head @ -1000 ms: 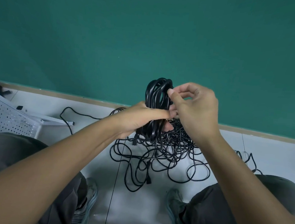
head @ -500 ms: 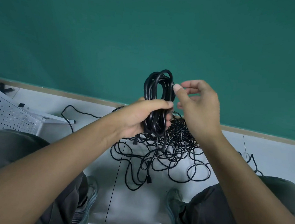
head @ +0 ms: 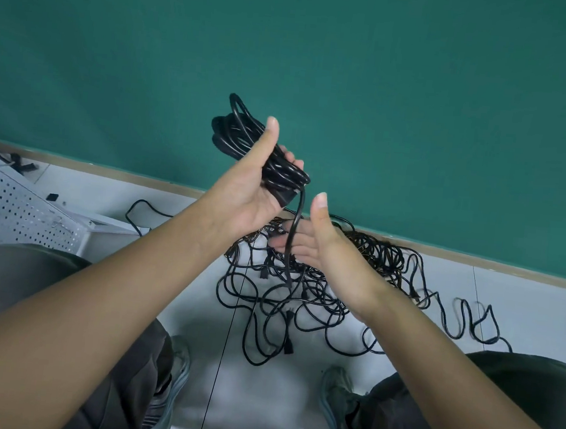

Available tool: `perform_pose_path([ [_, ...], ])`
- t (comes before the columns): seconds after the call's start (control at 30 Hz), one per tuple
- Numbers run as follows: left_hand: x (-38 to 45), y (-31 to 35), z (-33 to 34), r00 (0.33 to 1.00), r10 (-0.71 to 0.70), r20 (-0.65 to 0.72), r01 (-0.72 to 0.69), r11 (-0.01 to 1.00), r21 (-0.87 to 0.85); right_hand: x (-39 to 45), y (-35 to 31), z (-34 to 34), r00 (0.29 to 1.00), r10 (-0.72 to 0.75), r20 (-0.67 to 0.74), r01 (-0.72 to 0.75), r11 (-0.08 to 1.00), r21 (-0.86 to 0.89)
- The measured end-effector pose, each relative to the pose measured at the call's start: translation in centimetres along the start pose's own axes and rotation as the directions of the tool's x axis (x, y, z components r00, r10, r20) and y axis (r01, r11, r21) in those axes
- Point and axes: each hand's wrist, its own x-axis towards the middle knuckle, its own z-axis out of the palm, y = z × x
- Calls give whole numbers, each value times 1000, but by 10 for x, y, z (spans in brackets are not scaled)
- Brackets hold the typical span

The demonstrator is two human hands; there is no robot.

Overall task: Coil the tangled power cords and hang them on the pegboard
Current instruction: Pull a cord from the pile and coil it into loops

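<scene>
My left hand point(head: 253, 184) grips a coiled black power cord point(head: 244, 135), raised in front of the green wall, the coil tilted up to the left. A loose tail point(head: 294, 236) of that cord hangs down from the coil. My right hand point(head: 313, 241) is below the coil with palm up and fingers straight; the tail passes across its fingers. On the floor beneath lies a tangled pile of black cords point(head: 306, 284) with several plugs. The white pegboard point(head: 18, 211) stands at the left edge.
My knees and shoes point(head: 170, 386) frame the white tiled floor point(head: 258, 400) at the bottom. A stray cord point(head: 471, 319) snakes off to the right along the floor. A wooden skirting point(head: 107, 168) runs under the green wall. Small dark items lie behind the pegboard.
My left hand raised the coil and tilted it leftward, palm now turned up. My right hand let go of the coil's top and dropped below it, opening flat under the hanging tail.
</scene>
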Motion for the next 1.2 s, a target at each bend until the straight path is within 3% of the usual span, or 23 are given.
perform_pose_path([
  [0.1, 2, -2, -3, 995, 81, -49, -75, 991, 115, -8, -9, -6, 998, -54, 43, 54, 998, -21],
  [0.23, 1, -9, 0, 973, 213, -92, -164, 912, 375, -11, -9, -22, 989, -144, 44, 150, 972, -183],
  [0.3, 3, -13, -3, 957, 288, -25, -235, 825, 514, -10, -4, -25, 981, -193, 34, 196, 955, -221],
  [0.4, 3, -21, -8, 926, 358, 118, -329, 614, 717, -10, -3, -28, 967, -252, -27, 228, 912, -340],
  [0.47, -2, -24, -6, 920, 353, 169, -348, 538, 768, -12, -7, -30, 945, -312, -102, 257, 896, -363],
  [0.67, -10, -27, -5, 952, 142, 271, -305, 490, 817, -11, -14, -38, 766, -570, -298, 348, 757, -553],
  [0.73, -14, -30, -3, 968, 36, 247, -227, 532, 816, -10, -16, -43, 758, -535, -372, 304, 795, -525],
  [0.8, -18, -32, 1, 973, -59, 225, -135, 645, 752, -9, -18, -47, 774, -450, -446, 265, 869, -418],
  [0.93, -21, -30, 3, 917, -241, 317, -1, 795, 607, -6, -17, -51, 813, -380, -442, 330, 925, -189],
  [1.2, -14, -14, 0, 876, -273, 397, 138, 932, 335, 7, -4, -59, 821, -388, -418, 284, 914, -289],
])
